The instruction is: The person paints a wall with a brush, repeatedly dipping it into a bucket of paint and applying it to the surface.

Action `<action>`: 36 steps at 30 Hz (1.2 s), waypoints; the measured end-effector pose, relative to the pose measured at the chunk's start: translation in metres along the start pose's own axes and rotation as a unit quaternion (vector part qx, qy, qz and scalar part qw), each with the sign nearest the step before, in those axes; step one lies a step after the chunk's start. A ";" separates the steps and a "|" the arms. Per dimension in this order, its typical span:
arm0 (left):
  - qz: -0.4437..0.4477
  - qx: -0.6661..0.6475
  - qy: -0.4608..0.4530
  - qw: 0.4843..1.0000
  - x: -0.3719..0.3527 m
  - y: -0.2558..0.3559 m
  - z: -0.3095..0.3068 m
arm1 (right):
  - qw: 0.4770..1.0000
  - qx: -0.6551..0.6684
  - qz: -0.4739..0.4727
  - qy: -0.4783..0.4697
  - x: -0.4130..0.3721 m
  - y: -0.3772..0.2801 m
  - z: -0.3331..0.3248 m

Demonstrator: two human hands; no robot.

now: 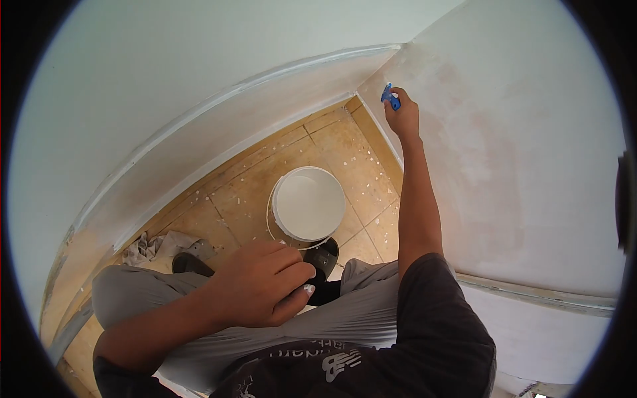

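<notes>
My right hand is closed around a small blue-handled tool, held up against the right wall near the corner. The tool's working end is too small to make out. My left hand is over my lap with its fingers curled in, and nothing shows in it. White smears mark its fingertips. Beyond it a white bucket stands upright on the floor between the walls and my feet. Its wire handle hangs down at the side, and the inside looks pale.
The tiled floor is spotted with white drips. A crumpled cloth lies near my dark shoe at the left. A ledge runs along the left wall, and another ledge sits low at the right.
</notes>
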State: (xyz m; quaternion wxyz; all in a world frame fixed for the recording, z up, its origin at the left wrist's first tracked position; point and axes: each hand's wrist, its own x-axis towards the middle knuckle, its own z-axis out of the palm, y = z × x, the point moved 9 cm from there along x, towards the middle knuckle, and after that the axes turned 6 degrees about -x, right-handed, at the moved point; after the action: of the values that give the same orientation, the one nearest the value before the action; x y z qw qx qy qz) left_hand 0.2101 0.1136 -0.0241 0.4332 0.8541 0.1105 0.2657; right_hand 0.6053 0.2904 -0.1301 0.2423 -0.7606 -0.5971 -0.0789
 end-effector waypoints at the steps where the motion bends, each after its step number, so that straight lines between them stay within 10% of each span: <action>1: -0.003 -0.003 0.000 1.000 -0.001 -0.001 -0.001 | 1.000 -0.025 -0.011 0.007 0.003 -0.001 0.005; 10: 0.010 -0.010 0.005 1.000 0.001 -0.002 0.000 | 0.971 -0.175 -0.074 -0.143 0.030 -0.008 0.088; 25: 0.009 -0.024 0.007 1.000 -0.010 -0.002 -0.012 | 0.908 -0.361 -0.165 0.139 0.092 -0.134 -0.099; 36: -0.027 -0.006 0.009 1.000 -0.016 -0.021 -0.009 | 0.930 -0.320 -0.171 -0.062 0.019 -0.052 0.115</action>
State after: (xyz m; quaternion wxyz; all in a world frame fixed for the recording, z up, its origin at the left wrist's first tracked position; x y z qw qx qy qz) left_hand 0.1928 0.1262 -0.0424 0.4440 0.8460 0.1357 0.2622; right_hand 0.5415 0.3693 -0.2085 -0.0680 -0.6875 -0.6751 -0.2588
